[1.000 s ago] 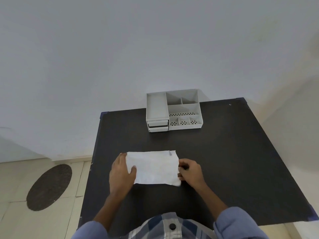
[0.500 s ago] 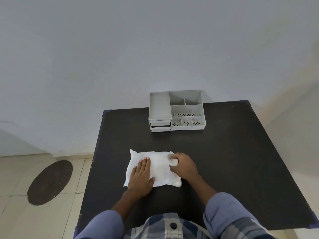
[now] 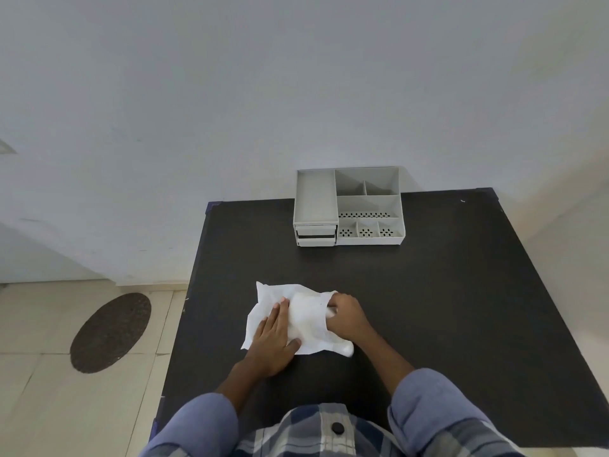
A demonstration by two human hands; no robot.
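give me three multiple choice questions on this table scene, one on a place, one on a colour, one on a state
1. Where does the grey organizer stand on the black table?
A) at the far edge, by the wall
B) at the near edge, by the person
C) under the cloth

2. What colour is the cloth?
A) red
B) white
C) green

3. How does the left hand lie?
A) flat on the cloth, fingers straight
B) clenched in the air
C) inside the grey organizer

Answers:
1 A: it sits against the wall, beyond the cloth.
2 B: it shows white against the black table.
3 A: it presses on the cloth while the right hand grips the cloth's right edge.
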